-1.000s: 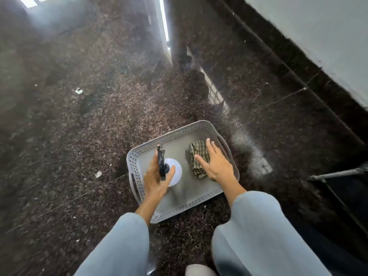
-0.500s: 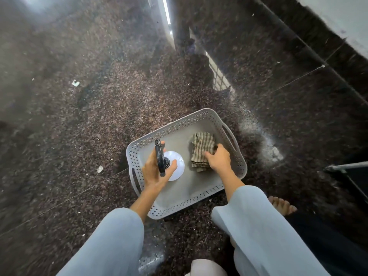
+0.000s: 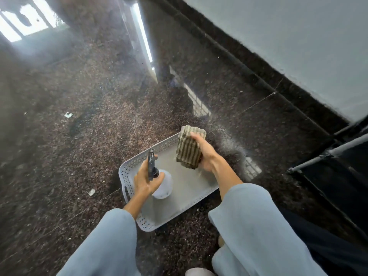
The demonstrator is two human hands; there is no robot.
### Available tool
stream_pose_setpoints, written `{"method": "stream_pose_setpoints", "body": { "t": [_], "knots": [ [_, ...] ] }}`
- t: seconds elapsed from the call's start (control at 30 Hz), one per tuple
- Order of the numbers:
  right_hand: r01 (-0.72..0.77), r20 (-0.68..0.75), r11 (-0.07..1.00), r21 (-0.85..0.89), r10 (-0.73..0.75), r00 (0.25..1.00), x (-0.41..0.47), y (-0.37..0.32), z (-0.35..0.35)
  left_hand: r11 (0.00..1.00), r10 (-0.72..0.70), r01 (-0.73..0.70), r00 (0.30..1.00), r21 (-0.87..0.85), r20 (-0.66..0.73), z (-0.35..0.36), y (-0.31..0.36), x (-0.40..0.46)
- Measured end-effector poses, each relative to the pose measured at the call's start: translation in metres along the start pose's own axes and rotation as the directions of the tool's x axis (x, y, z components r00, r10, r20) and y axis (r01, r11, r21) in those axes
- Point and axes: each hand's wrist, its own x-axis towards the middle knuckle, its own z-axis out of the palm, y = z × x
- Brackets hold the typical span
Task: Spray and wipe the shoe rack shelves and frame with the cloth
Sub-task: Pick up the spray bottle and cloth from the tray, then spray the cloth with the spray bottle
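Grey perforated plastic tray (image 3: 127,172) sits on the dark speckled polished stone floor (image 3: 59,146), and both tools are just being taken up from it, so by my reading the task is at its very start: no spraying or wiping shows, and every shelf and bar is left to do. The left hand (image 3: 144,181) is curled round the neck of the white plastic spray bottle with a black trigger head (image 3: 162,186), which is low over the tray; whether its base touches I cannot tell. The right hand (image 3: 205,154) grips the folded green-and-cream striped cloth (image 3: 188,150), held clear above the tray's far corner. It looks thick, folded in several layers, dry and neat. The black metal shoe rack frame (image 3: 328,154) shows only at the right edge, near the wall, as dark bars; its shelves are mostly out of view.
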Motion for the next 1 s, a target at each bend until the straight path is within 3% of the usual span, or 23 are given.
{"method": "stream_pose_setpoints", "body": {
  "t": [0.1, 0.2, 0.3, 0.4, 0.53, 0.67, 1.0],
  "knots": [
    [0.122, -0.017, 0.992, 0.030, -0.121, 0.993, -0.023, -0.024, 0.001, 0.995, 0.098, -0.099, 0.993, 0.018, 0.072, -0.013, 0.020, -0.002],
    [0.216, -0.079, 0.976, 0.016, -0.214, 0.974, -0.048, -0.042, -0.004, 0.958, 0.287, -0.288, 0.949, -0.008, 0.130, -0.027, 0.057, -0.008],
    [0.291, -0.096, 0.956, 0.042, -0.286, 0.953, -0.078, -0.058, -0.012, 0.854, 0.520, -0.507, 0.842, -0.120, 0.145, -0.036, 0.109, -0.018],
    [0.357, -0.145, 0.928, 0.106, -0.340, 0.929, -0.111, -0.075, -0.028, 0.730, 0.678, -0.640, 0.720, -0.240, 0.144, -0.043, 0.161, -0.030],
    [0.463, -0.255, 0.865, 0.196, -0.411, 0.876, -0.156, -0.098, -0.055, 0.679, 0.726, -0.638, 0.657, -0.363, 0.203, -0.047, 0.215, -0.049],
    [0.567, -0.329, 0.763, 0.309, -0.474, 0.817, -0.203, -0.118, -0.085, 0.631, 0.776, -0.675, 0.561, -0.382, 0.290, -0.038, 0.256, -0.068],
    [0.748, -0.471, 0.633, 0.202, -0.607, 0.641, -0.358, -0.130, -0.165, 0.525, 0.841, -0.674, 0.316, -0.520, 0.439, 0.018, 0.374, -0.167]
  ]
}}
